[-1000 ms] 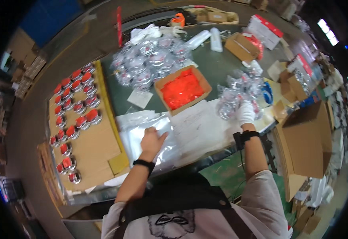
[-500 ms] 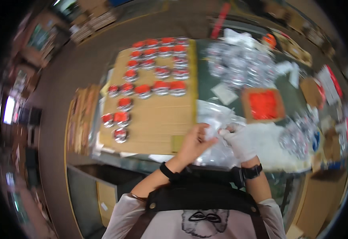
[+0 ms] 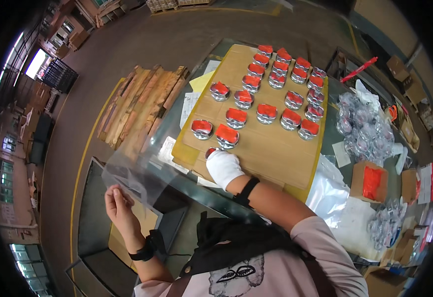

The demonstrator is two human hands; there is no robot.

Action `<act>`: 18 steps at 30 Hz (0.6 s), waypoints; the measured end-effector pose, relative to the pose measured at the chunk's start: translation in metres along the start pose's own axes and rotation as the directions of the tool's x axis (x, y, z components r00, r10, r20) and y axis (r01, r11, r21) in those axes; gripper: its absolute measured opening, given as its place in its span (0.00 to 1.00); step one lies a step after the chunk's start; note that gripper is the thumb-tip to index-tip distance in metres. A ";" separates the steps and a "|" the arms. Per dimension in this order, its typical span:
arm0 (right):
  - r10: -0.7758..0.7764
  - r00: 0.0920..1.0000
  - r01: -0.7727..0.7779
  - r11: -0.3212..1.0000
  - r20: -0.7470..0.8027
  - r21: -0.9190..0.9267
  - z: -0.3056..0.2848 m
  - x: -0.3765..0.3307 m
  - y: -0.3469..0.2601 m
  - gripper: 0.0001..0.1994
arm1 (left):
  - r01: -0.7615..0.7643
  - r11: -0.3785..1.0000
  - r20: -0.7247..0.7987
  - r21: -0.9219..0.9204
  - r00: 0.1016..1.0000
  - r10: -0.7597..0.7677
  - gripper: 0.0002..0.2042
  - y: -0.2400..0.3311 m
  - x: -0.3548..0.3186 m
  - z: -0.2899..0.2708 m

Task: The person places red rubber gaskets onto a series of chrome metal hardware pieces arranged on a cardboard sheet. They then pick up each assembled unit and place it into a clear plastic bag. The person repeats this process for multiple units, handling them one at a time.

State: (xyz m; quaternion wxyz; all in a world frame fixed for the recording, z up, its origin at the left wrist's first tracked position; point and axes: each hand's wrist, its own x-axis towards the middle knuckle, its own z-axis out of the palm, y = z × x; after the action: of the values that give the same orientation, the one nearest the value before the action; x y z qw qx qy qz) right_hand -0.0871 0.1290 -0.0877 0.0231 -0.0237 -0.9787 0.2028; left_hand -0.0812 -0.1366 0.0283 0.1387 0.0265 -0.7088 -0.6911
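My bare left hand (image 3: 120,210), off the table's near edge, pinches a clear plastic bag (image 3: 134,175), which hangs open and see-through above the floor-level boxes. My right hand (image 3: 225,169), in a white glove, reaches across to the near left part of the cardboard sheet (image 3: 276,158). Its fingers are closed round a silver round metal part (image 3: 210,153) with red on it, mostly hidden by the glove. Several similar silver parts topped with red pieces, such as this metal part (image 3: 227,136), stand in loose rows on the sheet.
Right of the sheet lie flat clear bags (image 3: 329,188) and a heap of bagged silver parts (image 3: 362,123). A small carton (image 3: 369,183) holds red pieces. Wooden planks (image 3: 142,106) are stacked left of the table. An open grey bin (image 3: 97,198) stands below.
My hands have moved left from the flat bags, where they were together. Now the left holds a bag out to the side and the right grips a metal part. The view has turned left.
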 end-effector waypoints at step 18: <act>0.247 0.967 -0.256 0.950 -0.069 -0.179 -0.041 -0.125 0.070 0.11 | 0.484 0.862 0.738 0.151 0.525 -0.424 0.13 -0.134 -0.078 0.223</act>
State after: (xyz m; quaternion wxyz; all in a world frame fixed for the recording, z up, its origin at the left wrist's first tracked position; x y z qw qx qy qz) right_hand 0.0424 0.2027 -0.0827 0.0173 -0.1548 -0.9816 0.1107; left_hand -0.0792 0.0923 -0.1174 -0.3501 -0.0825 -0.6432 -0.6759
